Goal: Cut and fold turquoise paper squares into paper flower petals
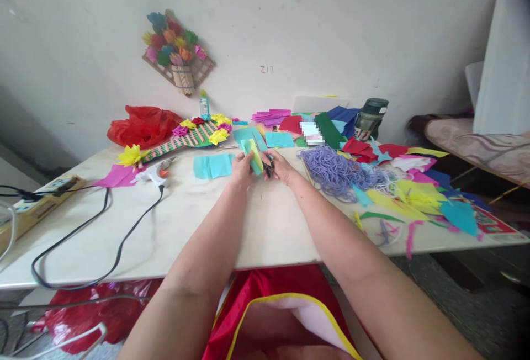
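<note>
Your left hand (pixel 242 168) grips the paper (pixel 255 157), a folded teal-and-yellow piece, between thumb and fingers. Your right hand (pixel 279 167) is closed around the handles of the scissors (pixel 270 168). The paper is raised above the middle of the table (pixel 281 227), in front of you, with the blades at its right side; whether they are biting into it cannot be told at this size. Judge the cutting stage as under way: the paper is folded and held at the scissors, but no finished outline shows on it. Work already complete includes the flowers (pixel 219 137) in yellow, pink and red, set on the guitar (pixel 188 140) at your left. Material that appears unworked includes a teal sheet (pixel 213 166) lying flat to the left of your hands and another teal rectangle (pixel 279 139) beyond them. The glue gun (pixel 152 173) rests on the table, out of both hands. Yarn (pixel 331 172) and scraps (pixel 418 197) in several colours lie to your right.
</note>
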The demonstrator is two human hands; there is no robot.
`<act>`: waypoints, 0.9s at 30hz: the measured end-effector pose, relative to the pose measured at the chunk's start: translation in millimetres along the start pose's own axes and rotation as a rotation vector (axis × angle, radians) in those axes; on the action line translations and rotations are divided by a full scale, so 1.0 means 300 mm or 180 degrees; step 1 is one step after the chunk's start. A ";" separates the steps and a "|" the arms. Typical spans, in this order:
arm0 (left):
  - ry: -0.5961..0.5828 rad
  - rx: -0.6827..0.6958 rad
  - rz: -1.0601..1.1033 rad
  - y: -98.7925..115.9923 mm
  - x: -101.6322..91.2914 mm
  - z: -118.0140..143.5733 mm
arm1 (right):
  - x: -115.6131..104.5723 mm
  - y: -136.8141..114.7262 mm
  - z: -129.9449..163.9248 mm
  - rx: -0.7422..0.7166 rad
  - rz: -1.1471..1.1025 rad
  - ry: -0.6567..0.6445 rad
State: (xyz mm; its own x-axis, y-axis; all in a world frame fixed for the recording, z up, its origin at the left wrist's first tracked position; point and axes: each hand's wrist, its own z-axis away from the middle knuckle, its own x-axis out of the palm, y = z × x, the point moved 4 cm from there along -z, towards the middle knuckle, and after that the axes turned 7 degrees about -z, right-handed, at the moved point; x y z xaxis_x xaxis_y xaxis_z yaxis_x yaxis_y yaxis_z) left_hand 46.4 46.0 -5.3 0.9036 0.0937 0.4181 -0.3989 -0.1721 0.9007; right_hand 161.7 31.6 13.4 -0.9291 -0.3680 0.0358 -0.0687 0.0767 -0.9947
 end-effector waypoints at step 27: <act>0.0016 -0.0065 -0.0041 -0.018 0.001 -0.008 | 0.001 -0.011 0.003 -0.0092 -0.0034 0.0106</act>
State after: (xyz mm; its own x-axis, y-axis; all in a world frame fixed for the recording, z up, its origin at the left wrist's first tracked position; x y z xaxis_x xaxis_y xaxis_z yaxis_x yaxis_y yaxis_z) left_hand 48.3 49.3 -9.6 0.9079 0.1009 0.4070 -0.3904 -0.1509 0.9082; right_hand 162.0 30.6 16.5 -0.9398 -0.3381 0.0501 -0.0888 0.1000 -0.9910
